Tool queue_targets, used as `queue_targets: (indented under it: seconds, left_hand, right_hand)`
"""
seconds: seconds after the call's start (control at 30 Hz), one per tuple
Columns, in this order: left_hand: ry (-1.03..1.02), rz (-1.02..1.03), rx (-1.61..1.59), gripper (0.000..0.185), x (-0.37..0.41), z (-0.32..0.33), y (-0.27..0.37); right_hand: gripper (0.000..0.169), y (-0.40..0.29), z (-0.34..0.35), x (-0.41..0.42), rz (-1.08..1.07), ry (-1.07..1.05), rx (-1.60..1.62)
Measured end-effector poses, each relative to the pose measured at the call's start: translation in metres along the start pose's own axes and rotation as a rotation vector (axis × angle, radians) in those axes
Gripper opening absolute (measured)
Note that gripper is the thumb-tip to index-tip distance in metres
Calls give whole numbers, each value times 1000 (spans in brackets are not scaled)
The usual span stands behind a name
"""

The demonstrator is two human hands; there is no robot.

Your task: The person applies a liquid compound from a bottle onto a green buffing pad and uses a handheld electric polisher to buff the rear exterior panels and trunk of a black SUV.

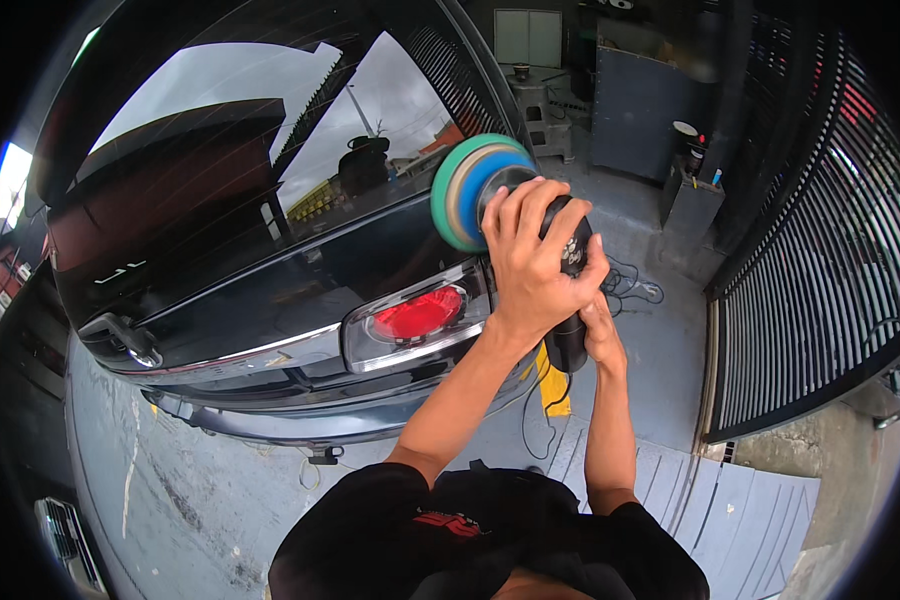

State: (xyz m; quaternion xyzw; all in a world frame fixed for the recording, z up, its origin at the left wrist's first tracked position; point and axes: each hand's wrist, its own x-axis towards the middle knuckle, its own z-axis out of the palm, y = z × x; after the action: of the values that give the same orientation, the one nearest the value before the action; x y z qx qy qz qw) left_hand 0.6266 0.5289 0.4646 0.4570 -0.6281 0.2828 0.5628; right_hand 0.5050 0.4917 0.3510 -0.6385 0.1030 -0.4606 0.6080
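Observation:
A black electric car polisher (pixel 568 341) with a green foam pad (pixel 450 172) and a blue backing plate is in both my hands. My left hand (pixel 532 255) wraps over the polisher's head, fingers spread across its top. Lower down, my right hand (pixel 601 326) grips the black body from the right side. The pad's edge is at the rear corner of a glossy black car (pixel 390 251), just above the red and clear tail light (pixel 420 313); whether it touches the paint, I cannot tell. The rear window (pixel 322 150) reflects sky and buildings.
A black cord (pixel 526 427) hangs below the polisher, and more cable (pixel 630 289) lies coiled on the grey floor. Behind the car are a plastic stool (pixel 544 112) and a grey cabinet (pixel 634 112). A slatted metal gate (pixel 817 300) stands at the right.

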Motion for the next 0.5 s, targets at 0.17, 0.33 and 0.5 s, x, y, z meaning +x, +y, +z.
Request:
queue_targets:
  seconds: [0.17,0.33,0.5]
  left_hand:
    - [34,-18,83,29,5,14,-16]
    - [34,-26,111,30,6,32,-19]
    - [20,-38,68,27,4,17,-12]
  right_hand:
    - [77,77,-40,10,66,-4,46]
    - [73,47,-36,15,172,-53,192]
    - [77,40,-20,-1,164,-48,183]
